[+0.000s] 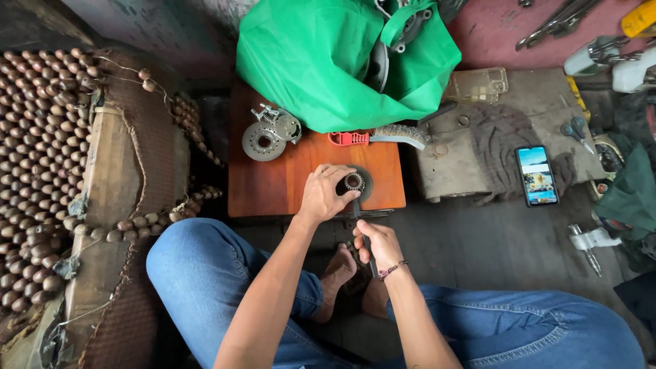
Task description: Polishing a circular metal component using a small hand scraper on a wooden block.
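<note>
At the front edge of the small wooden stool (287,184), the left hand (320,195) is clamped over a round, dark metal part with a toothed hub (354,182), fingers curled around its rim and pressing it flat to the wood. The right hand (378,242), just nearer the body than the stool, is closed around a slim dark tool (360,222) whose tip reaches up to the part's near edge; what kind of tip it has is too small to tell.

The part sits close to the stool's front lip, so a hard push or pry from the tool could skid it off the edge toward the bare feet below. If the tip slips off the metal, it would likely jump toward the left fingers, which lie right beside it.

Further back on the stool lie a toothed disc (264,141) with a small metal assembly (280,123) touching it, and a red-handled wire brush (379,137). A green bag (321,61) overhangs the stool's far side. Right of the stool, a phone (537,175) with a lit screen rests on a dark cloth; a flung part could reach it.
</note>
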